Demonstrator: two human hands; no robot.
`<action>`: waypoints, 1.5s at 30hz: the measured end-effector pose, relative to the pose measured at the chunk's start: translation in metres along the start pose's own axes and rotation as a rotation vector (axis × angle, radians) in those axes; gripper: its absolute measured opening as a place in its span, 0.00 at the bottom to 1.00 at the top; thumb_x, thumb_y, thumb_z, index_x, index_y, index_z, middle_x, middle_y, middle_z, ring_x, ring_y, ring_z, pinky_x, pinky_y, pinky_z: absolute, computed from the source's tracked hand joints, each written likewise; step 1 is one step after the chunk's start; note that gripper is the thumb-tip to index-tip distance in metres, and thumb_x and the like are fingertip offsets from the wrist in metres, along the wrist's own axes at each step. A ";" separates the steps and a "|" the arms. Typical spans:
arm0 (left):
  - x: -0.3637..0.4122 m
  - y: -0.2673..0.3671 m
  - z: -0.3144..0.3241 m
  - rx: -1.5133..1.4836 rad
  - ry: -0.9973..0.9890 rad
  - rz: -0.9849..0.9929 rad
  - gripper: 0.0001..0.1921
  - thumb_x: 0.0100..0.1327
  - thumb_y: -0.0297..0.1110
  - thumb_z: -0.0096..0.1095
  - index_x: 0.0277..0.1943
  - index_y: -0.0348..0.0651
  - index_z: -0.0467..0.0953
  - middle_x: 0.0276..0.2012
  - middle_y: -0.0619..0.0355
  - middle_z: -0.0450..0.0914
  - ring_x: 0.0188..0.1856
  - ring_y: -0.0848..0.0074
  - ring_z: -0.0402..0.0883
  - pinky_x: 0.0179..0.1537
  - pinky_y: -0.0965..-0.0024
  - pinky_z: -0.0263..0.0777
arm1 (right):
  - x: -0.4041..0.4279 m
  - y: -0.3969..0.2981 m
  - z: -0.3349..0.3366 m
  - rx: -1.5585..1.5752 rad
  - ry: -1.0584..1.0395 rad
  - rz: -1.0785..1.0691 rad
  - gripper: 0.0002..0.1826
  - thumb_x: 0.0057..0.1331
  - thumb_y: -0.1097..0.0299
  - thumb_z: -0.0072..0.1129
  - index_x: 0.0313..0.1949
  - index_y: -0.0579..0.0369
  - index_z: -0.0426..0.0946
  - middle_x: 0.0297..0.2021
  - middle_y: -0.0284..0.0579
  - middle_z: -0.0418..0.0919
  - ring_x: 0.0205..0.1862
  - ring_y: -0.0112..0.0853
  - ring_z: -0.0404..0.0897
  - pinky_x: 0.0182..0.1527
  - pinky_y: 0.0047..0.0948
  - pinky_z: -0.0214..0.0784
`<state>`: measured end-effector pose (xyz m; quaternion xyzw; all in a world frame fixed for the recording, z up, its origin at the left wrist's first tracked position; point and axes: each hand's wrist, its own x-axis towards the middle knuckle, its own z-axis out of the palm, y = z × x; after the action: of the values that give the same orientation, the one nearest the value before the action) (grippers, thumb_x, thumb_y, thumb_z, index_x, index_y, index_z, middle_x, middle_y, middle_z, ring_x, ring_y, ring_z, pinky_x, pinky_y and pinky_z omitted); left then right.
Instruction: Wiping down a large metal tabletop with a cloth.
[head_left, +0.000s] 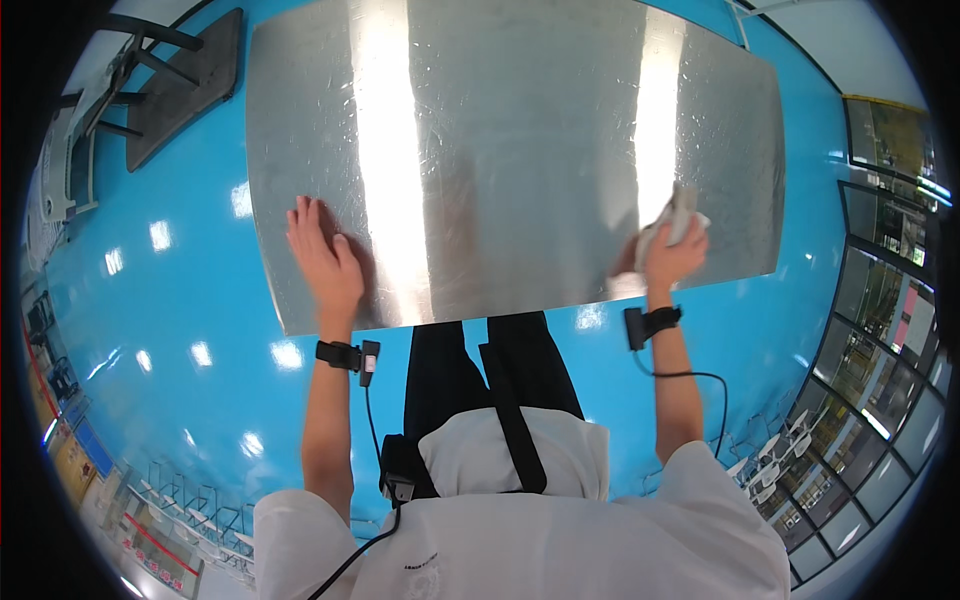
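Note:
A large table with a shiny, film-like metallic grey top (525, 187) stands before me, two bright light bands reflected in it. My left hand (322, 259) rests near its left front corner, palm down, fingers spread and holding nothing. Toward the right front, my right hand (677, 251) grips a bunched grey-white cloth (679, 214) against the surface. The hand's underside and part of the cloth are hidden. Both wrists wear black straps with small wired boxes.
A dark table with legs (187, 90) lies at the far left beside a pale plastic-looking chair (64, 165). White-seated chairs (769, 465) stand at the lower right near framed glass panels (885, 390). More chairs (199, 517) line the lower left. The floor is glossy blue.

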<state>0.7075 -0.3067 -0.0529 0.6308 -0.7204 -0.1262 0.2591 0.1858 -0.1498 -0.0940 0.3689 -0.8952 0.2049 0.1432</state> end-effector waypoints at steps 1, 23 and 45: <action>-0.003 0.011 0.002 0.006 -0.021 -0.002 0.34 0.68 0.28 0.46 0.78 0.37 0.64 0.82 0.42 0.60 0.84 0.44 0.51 0.82 0.38 0.36 | -0.016 -0.037 -0.003 0.074 -0.049 -0.082 0.33 0.70 0.53 0.65 0.71 0.51 0.72 0.68 0.61 0.70 0.68 0.60 0.67 0.70 0.58 0.58; -0.023 0.073 0.048 0.268 -0.102 -0.082 0.36 0.72 0.36 0.43 0.83 0.46 0.59 0.86 0.52 0.51 0.87 0.49 0.40 0.82 0.39 0.23 | 0.073 -0.190 0.054 0.678 -0.287 -0.726 0.34 0.57 0.66 0.76 0.64 0.48 0.78 0.65 0.50 0.75 0.70 0.54 0.70 0.70 0.54 0.66; -0.022 0.076 0.038 0.285 -0.132 -0.115 0.35 0.73 0.37 0.44 0.83 0.44 0.60 0.85 0.49 0.52 0.87 0.49 0.42 0.82 0.38 0.25 | 0.170 0.071 0.067 -0.085 0.090 -0.068 0.30 0.64 0.52 0.68 0.63 0.50 0.78 0.57 0.60 0.79 0.59 0.58 0.78 0.60 0.58 0.73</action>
<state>0.6245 -0.2776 -0.0502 0.6915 -0.7093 -0.0785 0.1115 0.0107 -0.2378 -0.1018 0.3831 -0.8827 0.1783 0.2058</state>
